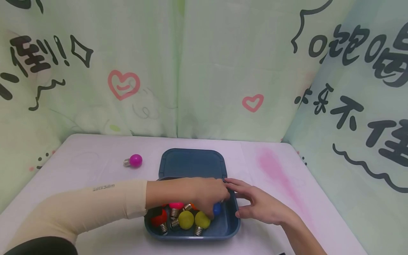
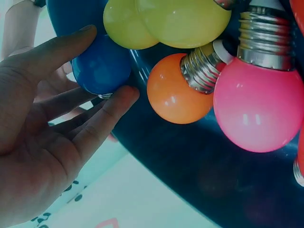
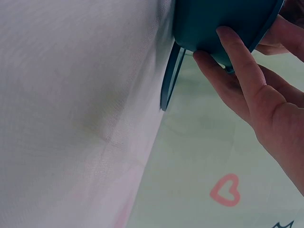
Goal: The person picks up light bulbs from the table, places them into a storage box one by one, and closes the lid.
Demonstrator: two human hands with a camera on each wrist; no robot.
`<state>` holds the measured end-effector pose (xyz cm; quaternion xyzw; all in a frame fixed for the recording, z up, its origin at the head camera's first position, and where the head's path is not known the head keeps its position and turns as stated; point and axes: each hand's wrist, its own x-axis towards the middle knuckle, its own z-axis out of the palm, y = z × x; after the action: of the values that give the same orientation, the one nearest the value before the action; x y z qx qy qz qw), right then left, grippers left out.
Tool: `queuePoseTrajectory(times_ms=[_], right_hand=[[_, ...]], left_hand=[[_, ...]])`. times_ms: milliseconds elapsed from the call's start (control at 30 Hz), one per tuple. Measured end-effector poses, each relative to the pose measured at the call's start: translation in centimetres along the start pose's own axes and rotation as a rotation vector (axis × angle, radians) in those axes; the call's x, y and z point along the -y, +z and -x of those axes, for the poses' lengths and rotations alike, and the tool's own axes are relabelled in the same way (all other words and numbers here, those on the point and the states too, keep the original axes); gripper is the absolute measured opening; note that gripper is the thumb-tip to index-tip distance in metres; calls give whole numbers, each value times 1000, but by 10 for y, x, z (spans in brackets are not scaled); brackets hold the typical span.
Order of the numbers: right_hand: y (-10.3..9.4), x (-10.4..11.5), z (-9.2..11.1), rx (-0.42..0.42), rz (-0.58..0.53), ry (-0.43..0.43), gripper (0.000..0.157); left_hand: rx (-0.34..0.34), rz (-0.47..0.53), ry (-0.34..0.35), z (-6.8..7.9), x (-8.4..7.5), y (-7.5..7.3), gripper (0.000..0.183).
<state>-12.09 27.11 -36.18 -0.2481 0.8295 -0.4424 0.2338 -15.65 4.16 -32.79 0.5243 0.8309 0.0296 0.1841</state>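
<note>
While the left hand (image 1: 208,194) pinches a blue bulb (image 2: 102,66), the right hand (image 1: 264,205) touches the outside of the dark blue box (image 1: 225,227).

The blue bulb sits inside the box, toward its right wall, with the left thumb on one side of it and fingertips on the other, near its metal base. The right hand's fingers are loosely spread, fingertips on the right wall. Left of the blue bulb lie two yellow bulbs (image 1: 186,220), an orange bulb (image 2: 166,95), a pink bulb (image 2: 259,109) and a red bulb (image 1: 158,218), some touching. Behind the box is a matching lid (image 1: 192,163); well apart, to its left, a purple bulb (image 1: 136,160) lies on its side on the pale tabletop (image 1: 102,173).
</note>
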Motion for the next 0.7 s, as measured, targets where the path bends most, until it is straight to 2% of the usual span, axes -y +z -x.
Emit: queuePoseTrajectory(times_ms=[333,533,700], right_hand=[[0,-1,1,-1,6,-5,79],[1,0,1,-2,-17,15,82],[0,0,1,-2,5,16,80]], left_hand=[[40,-10,7,-6,-2,8,52],[54,-3,-18,-7,-4,14,48],[72,-9,-30,-7,-5,17,48]])
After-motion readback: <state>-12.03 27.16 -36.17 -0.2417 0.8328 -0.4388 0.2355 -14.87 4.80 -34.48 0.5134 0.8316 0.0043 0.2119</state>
